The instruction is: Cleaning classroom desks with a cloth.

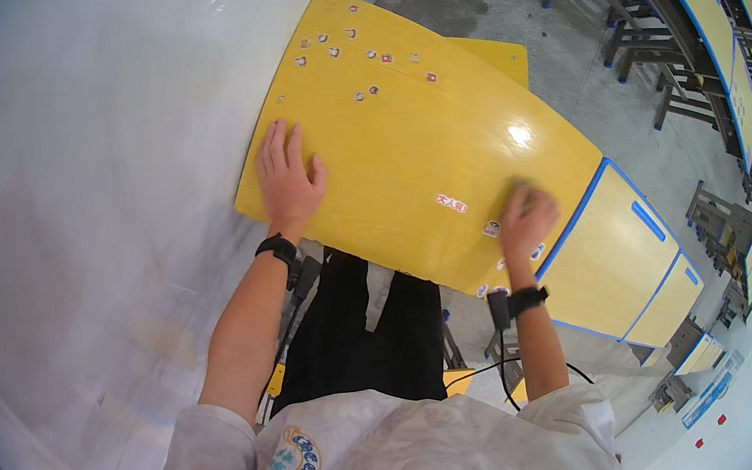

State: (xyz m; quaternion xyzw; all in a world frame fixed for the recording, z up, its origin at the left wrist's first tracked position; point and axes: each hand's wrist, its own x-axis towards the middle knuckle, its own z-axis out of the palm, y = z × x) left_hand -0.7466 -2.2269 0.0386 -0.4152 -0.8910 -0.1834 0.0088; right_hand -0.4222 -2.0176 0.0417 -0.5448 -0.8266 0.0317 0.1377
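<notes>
A yellow desktop (398, 142) stretches before me, dotted with small stickers. Near its left edge my left hand (289, 184) lies palm down, fingers spread, holding nothing. Farther right, my right hand (530, 219) is over the surface with its fingers curled and blurred. Whether something is under those fingertips cannot be made out. Close to that hand are a small square sticker (491, 228) and a blue-and-white sticker (538, 252). A red-and-white sticker bearing writing (451, 203) sits to its left. A cluster of round and square stickers (371, 55) marks the far left part.
Blue-edged yellow desks (614, 243) adjoin on the right. A yellow stool seat (496, 58) shows beyond the far edge. A white wall (107, 118) borders the left side. Black cables (502, 373) hang from bands on both wrists. More desks and stools (713, 60) stand at upper right.
</notes>
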